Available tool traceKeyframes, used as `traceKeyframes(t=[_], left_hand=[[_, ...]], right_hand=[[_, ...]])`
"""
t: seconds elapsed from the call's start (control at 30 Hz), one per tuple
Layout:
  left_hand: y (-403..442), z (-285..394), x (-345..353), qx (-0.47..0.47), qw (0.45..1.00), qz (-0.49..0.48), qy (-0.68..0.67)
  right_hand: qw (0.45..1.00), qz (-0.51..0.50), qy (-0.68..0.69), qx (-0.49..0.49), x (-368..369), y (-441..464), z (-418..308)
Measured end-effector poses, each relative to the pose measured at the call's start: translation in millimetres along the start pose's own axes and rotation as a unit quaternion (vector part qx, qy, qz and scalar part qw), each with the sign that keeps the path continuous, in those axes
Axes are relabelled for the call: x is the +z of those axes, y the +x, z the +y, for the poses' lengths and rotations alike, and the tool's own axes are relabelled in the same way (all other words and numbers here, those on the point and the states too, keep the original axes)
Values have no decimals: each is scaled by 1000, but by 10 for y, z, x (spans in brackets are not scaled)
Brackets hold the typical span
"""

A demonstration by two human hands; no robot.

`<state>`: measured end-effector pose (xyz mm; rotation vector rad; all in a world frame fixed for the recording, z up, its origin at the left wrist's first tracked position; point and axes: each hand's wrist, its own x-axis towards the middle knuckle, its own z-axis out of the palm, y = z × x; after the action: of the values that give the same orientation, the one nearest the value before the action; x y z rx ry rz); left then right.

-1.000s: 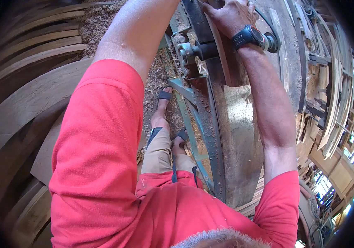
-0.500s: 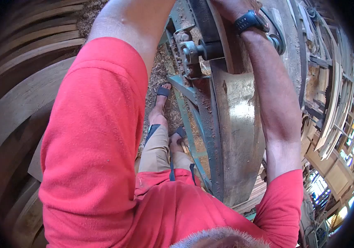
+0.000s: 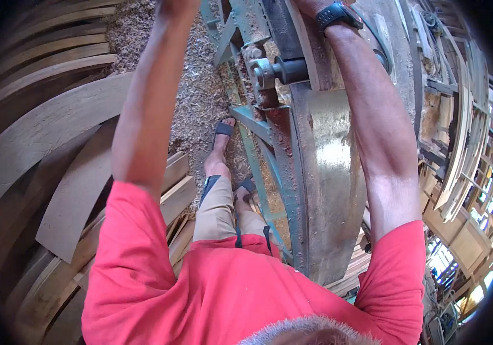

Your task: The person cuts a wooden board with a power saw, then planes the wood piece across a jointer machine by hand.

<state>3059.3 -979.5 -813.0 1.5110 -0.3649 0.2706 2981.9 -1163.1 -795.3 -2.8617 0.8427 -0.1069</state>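
Note:
My right hand (image 3: 311,6), below a wrist with a dark watch (image 3: 338,14), is at the top edge, over the end of a wooden board (image 3: 315,57). Its fingers are cut off by the frame, so its grip is hidden. The board lies along a woodworking machine, above its smooth metal bed (image 3: 333,190). My left hand (image 3: 176,4) is blurred and mostly beyond the top edge, apart from the machine and above the shavings-covered floor. What it holds, if anything, cannot be seen.
Curved and straight timber pieces (image 3: 85,138) are stacked at the left. Wood shavings (image 3: 192,75) cover the floor beside my feet. A green metal frame (image 3: 275,167) carries the machine, with a round shaft (image 3: 292,70) at its side. More planks (image 3: 459,144) lean at the right.
My left arm has swung left and away from the machine, uncovering floor and timber. My right hand and the board have shifted slightly left and upward in view.

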Motion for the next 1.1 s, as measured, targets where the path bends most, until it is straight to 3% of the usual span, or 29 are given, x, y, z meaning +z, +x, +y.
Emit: traceKeyframes(t=[0.07,0.2,0.3,0.33,0.37,0.4,0.43,0.5,0.57,0.6,0.7,0.77,0.87,0.93,1.0,1.07,1.1], left_hand=[[-266,-41,-406,31,999,-7,41],[-1226,-155,-1086,-40,992,100,65],[-2582,-529,-1720,-202,963,119,136],[-2994,-534,-1941,-226,956,52,180],[-3497,-621,-2096,-295,938,75,166],[-4017,-655,-2260,-401,898,115,143],[-4513,-729,-2515,-395,885,33,246],[-4897,-447,-2587,-556,801,23,220],[-5510,-566,-2821,-608,760,21,230],[-5588,-516,-2852,-606,761,26,229],[-5585,-483,-2887,-685,680,-10,261],[-5484,-519,-2914,-675,696,6,243],[-5117,-552,-2806,-639,745,25,190],[-4965,-565,-2831,-646,744,34,167],[-4911,-676,-2894,-619,768,46,157],[-4871,-616,-2904,-603,782,50,150],[-4754,-544,-2855,-586,796,51,142]], right_hand=[[999,-44,12,6,-59,8,-38],[998,-56,3,17,-14,127,-70],[998,-61,1,18,-25,202,-97],[998,-64,1,25,-19,223,-108],[997,-68,1,33,-3,242,-126],[997,-68,1,34,24,261,-129],[998,-52,1,25,49,301,-133],[999,-39,-1,18,61,318,-154],[999,-45,-6,16,74,399,-194],[999,-48,-11,17,71,438,-224],[999,-47,-3,18,60,576,-303],[998,-50,-27,3,101,811,-350],[990,-4,-16,-139,775,1564,256],[982,56,38,-176,575,1446,231],[980,13,145,-137,343,1348,210],[912,-155,364,-106,234,1328,407],[895,-200,398,-31,-97,1032,317]])
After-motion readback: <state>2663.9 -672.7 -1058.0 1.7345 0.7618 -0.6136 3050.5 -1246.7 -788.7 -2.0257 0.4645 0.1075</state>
